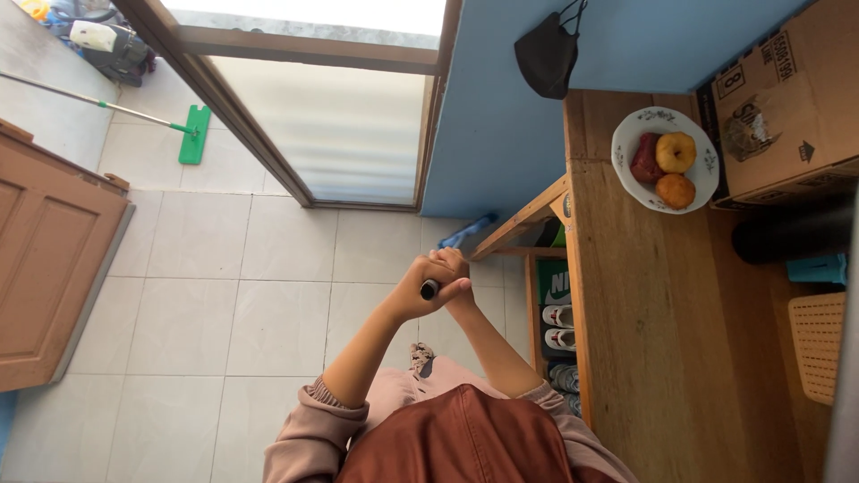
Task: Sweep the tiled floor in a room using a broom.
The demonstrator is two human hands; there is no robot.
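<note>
We see both hands clasped together in front of the body, above the tiled floor (224, 295). The left hand (425, 291) wraps a thin dark handle (429, 289), whose round end shows between its curled fingers; the right hand (450, 264) closes over it just beyond, fingers pressed together. At two o'clock from the hands, on the wooden worktop (644, 340), sits a white plate (626, 134) with three fruits. A brown cardboard box (792, 98) with dark printed labels stands just beside the plate at three o'clock. A black mask (548, 55) hangs on the blue wall. A green mop (193, 134) lies at ten o'clock.
</note>
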